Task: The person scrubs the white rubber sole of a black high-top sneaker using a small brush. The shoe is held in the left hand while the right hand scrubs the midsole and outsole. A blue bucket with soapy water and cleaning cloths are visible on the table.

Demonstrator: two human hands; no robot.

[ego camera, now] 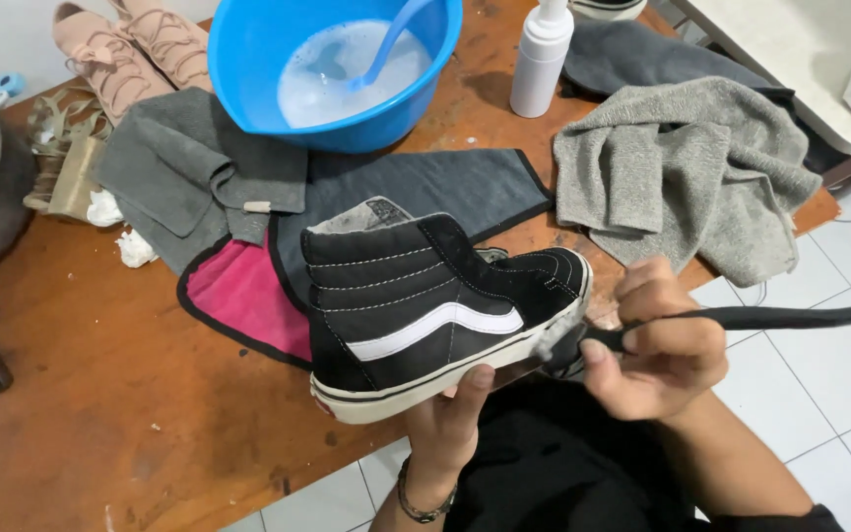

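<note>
A black high-top sneaker [416,305] with a white side stripe and white sole is held on its side above the table edge. My left hand [455,419] grips it from under the sole, thumb on the white rubber. My right hand [657,345] holds a long black-handled brush [741,320]; its wet bristle head [554,340] touches the white sole edge near the toe.
A blue basin [248,69] of soapy water with a blue brush in it stands at the back of the wooden table [100,394]. A white pump bottle [541,54], grey towels [682,172], a pink-and-grey mat [248,296] and beige sandals [120,49] lie around. White floor tiles lie to the right.
</note>
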